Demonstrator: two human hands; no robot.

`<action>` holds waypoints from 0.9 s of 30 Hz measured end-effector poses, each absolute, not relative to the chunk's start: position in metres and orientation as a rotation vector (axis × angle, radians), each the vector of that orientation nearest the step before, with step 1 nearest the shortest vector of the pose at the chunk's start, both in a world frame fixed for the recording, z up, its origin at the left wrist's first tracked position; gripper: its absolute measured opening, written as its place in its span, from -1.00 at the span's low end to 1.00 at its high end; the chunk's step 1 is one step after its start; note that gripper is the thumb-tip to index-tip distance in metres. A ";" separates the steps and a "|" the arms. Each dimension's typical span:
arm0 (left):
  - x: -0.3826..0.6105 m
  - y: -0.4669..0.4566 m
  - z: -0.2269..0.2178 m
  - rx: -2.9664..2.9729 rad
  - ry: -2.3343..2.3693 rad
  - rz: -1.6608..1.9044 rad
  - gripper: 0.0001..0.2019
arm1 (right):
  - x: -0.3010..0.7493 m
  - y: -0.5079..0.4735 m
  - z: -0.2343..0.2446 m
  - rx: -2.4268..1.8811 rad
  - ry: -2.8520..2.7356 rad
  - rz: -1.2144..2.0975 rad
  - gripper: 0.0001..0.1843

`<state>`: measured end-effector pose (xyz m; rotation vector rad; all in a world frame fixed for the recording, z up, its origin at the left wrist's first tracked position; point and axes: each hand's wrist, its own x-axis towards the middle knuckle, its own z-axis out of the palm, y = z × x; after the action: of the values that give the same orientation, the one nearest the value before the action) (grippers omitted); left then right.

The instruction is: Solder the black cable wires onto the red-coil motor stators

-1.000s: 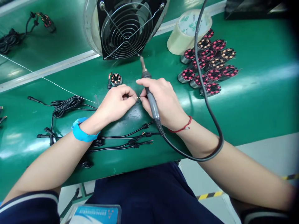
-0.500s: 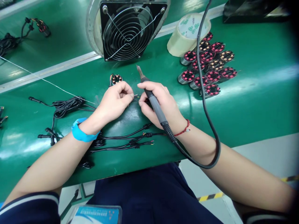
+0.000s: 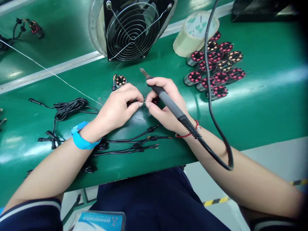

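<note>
Shows green table point(image 3: 264, 106) with fan point(image 3: 133, 30) upright at far edge, grille facing the hands, probably for fumes. Wound coils point(image 3: 216, 67) bunched beside tape roll point(image 3: 196, 32), well apart on the right; 1 coil point(image 3: 119, 81) just beyond the knuckles. Black cables point(image 3: 130, 142) laid near front edge, within reach. Soldering iron point(image 3: 168, 101) clamped in right hand point(image 3: 166, 110), tip angled up and away, sparing fingertips. Left hand point(image 3: 117, 107) grip and right fingertips pinching thin wire ends point(image 3: 143, 101) at table centre.

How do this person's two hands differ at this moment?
The left hand wears a blue wristband; the right hand has a thin red string at its wrist. The right hand carries a soldering iron, tip pointing away toward the fan; the left hand carries no tool. Both pinch a small wire where they meet.
</note>
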<state>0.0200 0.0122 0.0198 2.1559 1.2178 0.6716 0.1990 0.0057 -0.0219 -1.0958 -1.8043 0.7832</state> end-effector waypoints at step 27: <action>0.030 0.016 0.009 1.892 1.348 0.617 -0.90 | 0.213 -0.001 -0.009 -1.220 -1.783 0.796 -0.65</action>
<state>0.0302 0.0157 0.0090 1.8924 1.3483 0.6173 0.2125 -0.0008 -0.0089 -1.2200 -1.7827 0.7957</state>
